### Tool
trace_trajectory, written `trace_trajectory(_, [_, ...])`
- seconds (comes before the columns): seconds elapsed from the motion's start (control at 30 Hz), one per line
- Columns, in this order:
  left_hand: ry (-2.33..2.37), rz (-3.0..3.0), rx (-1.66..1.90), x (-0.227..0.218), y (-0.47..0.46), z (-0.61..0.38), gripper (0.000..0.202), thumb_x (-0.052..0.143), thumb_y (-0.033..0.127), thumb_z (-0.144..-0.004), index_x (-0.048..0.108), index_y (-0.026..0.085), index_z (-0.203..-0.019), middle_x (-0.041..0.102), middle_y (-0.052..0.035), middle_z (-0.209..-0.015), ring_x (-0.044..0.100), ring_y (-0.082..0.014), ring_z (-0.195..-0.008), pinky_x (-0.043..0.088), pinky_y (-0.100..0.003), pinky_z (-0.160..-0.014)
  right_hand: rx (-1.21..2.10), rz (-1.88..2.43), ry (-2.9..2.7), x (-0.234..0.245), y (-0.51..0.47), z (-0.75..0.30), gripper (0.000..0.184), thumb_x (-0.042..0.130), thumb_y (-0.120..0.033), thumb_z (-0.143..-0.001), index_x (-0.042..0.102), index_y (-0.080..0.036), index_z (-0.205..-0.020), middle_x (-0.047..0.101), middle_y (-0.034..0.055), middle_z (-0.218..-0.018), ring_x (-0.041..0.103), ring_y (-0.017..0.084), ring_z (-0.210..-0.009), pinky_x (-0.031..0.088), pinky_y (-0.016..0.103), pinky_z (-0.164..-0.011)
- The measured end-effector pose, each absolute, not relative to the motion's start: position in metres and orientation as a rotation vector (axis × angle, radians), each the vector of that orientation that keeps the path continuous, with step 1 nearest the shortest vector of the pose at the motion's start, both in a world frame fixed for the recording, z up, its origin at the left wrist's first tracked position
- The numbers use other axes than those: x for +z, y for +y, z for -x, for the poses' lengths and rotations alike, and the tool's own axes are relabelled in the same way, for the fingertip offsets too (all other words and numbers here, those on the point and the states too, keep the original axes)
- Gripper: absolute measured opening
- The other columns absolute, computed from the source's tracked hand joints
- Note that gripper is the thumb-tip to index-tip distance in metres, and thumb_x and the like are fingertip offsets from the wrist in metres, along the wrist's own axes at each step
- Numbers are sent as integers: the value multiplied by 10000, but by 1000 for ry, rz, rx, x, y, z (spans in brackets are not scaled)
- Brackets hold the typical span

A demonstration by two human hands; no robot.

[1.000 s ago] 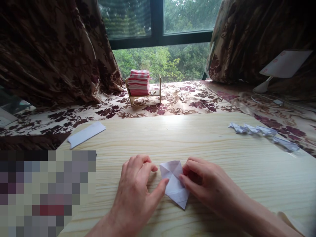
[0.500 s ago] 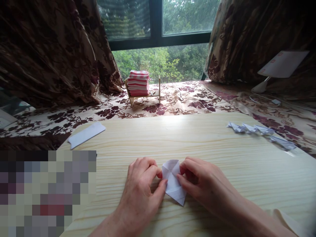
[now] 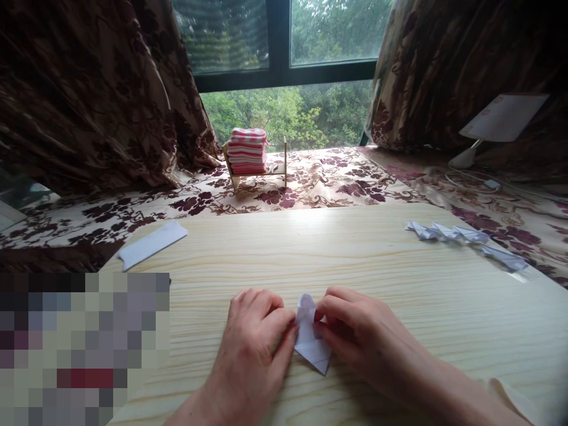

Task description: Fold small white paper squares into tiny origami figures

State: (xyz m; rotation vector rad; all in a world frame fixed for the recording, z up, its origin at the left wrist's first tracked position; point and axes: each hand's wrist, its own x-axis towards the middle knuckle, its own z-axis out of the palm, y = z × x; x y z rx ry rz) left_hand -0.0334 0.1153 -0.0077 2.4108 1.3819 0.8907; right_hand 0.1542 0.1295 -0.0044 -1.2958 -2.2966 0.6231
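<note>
A small folded piece of white paper lies on the pale wooden table, its lower tip pointing toward me. My left hand pinches its left edge with thumb and curled fingers. On the other side my right hand pinches the right edge, fingers closed. Both hands press the paper's upper flaps together, so the top stands narrow and raised between my fingertips.
A row of folded white paper pieces lies at the table's right edge. A white paper strip rests at the far left. Behind the table, on floral cloth, stands a small wooden rack with striped pink cloths. A lamp is at right.
Both hands have drawn closer together, squeezing the paper's upper flaps inward. The paper looks narrower and its top has risen off the table.
</note>
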Motion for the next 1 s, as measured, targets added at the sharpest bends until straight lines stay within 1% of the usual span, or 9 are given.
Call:
trace_trajectory(0.1, [1345, -2473, 911, -7, 116, 33, 151, 502, 107, -838, 622, 197, -825, 567, -23, -758, 489, -181, -761, 369, -378, -769, 637, 1297, -2278, -4, 130, -154, 117, 545, -107, -789, 576, -200, -726, 541, -16, -677, 479, 116, -609, 311, 210, -542])
trace_trajectory(0.47, [1238, -2473, 826, 2, 117, 34, 173, 470, 106, -835, 619, 184, -791, 566, -37, -769, 490, -185, -772, 381, -378, -778, 621, 1304, -2265, -5, 129, -154, 139, 530, -124, -810, 567, -193, -695, 533, -13, -672, 469, 114, -601, 294, 215, -536])
trace_trajectory(0.53, [1236, -2444, 811, 5, 117, 36, 173, 465, 104, -839, 612, 185, -796, 571, -33, -776, 501, -180, -780, 373, -384, -808, 611, 1290, -2264, -5, 130, -154, 125, 535, -120, -805, 567, -192, -709, 535, -16, -669, 468, 111, -597, 295, 214, -538])
trace_trajectory(0.6, [1237, -2426, 820, 7, 117, 38, 176, 464, 107, -844, 616, 196, -859, 582, -27, -800, 513, -175, -794, 351, -400, -866, 608, 1281, -2263, -5, 130, -154, 121, 537, -114, -801, 564, -190, -711, 536, -18, -665, 469, 110, -599, 297, 214, -542])
trace_trajectory(0.67, [1237, -2422, 852, 7, 116, 38, 150, 501, 138, -838, 617, 208, -901, 591, -22, -817, 518, -176, -799, 328, -418, -906, 609, 1281, -2259, -6, 130, -155, 121, 537, -115, -800, 558, -188, -705, 538, -17, -666, 472, 111, -604, 298, 216, -545])
trace_trajectory(0.7, [1239, -2422, 869, 6, 115, 38, 115, 536, 162, -827, 619, 210, -889, 593, -19, -817, 517, -177, -793, 323, -423, -912, 608, 1284, -2256, -6, 130, -154, 122, 536, -116, -800, 555, -187, -703, 538, -16, -666, 473, 112, -606, 298, 218, -547])
trace_trajectory(0.8, [1243, -2421, 894, 0, 115, 34, 10, 608, 189, -785, 610, 198, -788, 588, -14, -770, 507, -180, -761, 349, -412, -861, 612, 1299, -2254, -7, 130, -154, 119, 540, -128, -803, 548, -187, -700, 541, -14, -671, 473, 115, -609, 298, 223, -549])
trace_trajectory(0.9, [1258, -2416, 892, -4, 115, 30, 111, 563, 124, -794, 567, 179, -698, 570, -15, -713, 493, -173, -733, 372, -375, -776, 620, 1299, -2261, -6, 131, -153, 124, 550, -127, -797, 533, -185, -689, 531, -17, -664, 468, 115, -609, 297, 225, -549])
trace_trajectory(1.0, [1284, -2426, 888, -6, 116, 29, 163, 520, 93, -809, 532, 173, -667, 558, -19, -699, 480, -172, -726, 371, -359, -739, 670, 1307, -2248, -6, 130, -153, 117, 555, -117, -783, 531, -187, -693, 523, -21, -660, 469, 116, -610, 303, 225, -549])
